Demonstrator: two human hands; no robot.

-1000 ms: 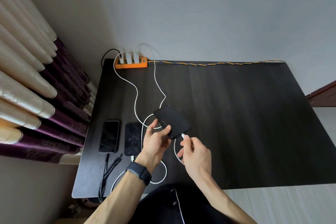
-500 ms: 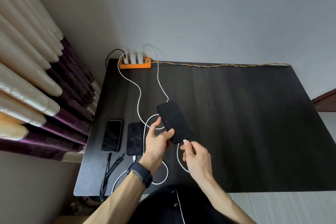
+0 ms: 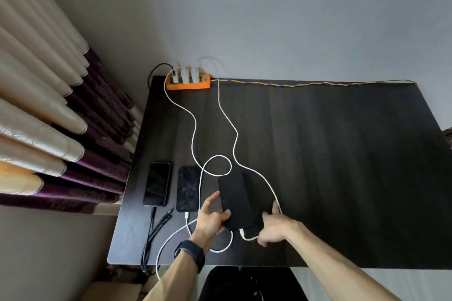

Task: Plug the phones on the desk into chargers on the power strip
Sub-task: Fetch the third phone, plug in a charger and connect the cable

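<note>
An orange power strip [image 3: 188,85] with three white chargers [image 3: 184,74] sits at the desk's far left corner. Two dark phones lie side by side at the left: the left phone [image 3: 157,183] has a black cable at its lower end, the middle phone [image 3: 188,188] a white plug. A third black phone [image 3: 236,200] lies low over the desk, a white plug [image 3: 242,231] in its near end. My left hand [image 3: 212,217] grips its lower left edge. My right hand [image 3: 274,227] is at its lower right corner, fingers curled on the white cable [image 3: 267,184].
The dark desk [image 3: 330,166] stretches to the right. A black multi-head cable [image 3: 156,225] hangs over the near left edge. A yellow-blue cord [image 3: 305,84] runs along the back edge. Curtains [image 3: 49,129] hang at the left.
The black phone has come down from a raised tilt toward the desk, next to the middle phone. My right hand moved from pinching the plug to the phone's right corner.
</note>
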